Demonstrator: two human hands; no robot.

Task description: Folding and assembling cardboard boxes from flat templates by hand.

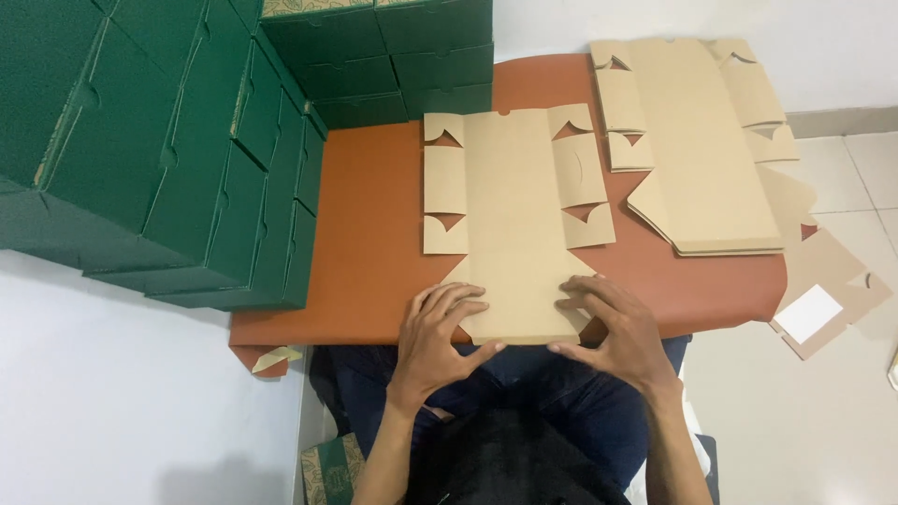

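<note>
A flat, unfolded brown cardboard box blank lies on the orange-brown tabletop in front of me. My left hand rests on the blank's near left corner with fingers spread and thumb under the front edge. On the near right corner lies my right hand, its fingers pressing the flap and its thumb at the edge. Both hands grip the near flap of the blank.
A stack of more flat brown blanks lies at the table's right. Folded dark green boxes are piled at the left and back. Loose cardboard pieces lie on the floor at the right.
</note>
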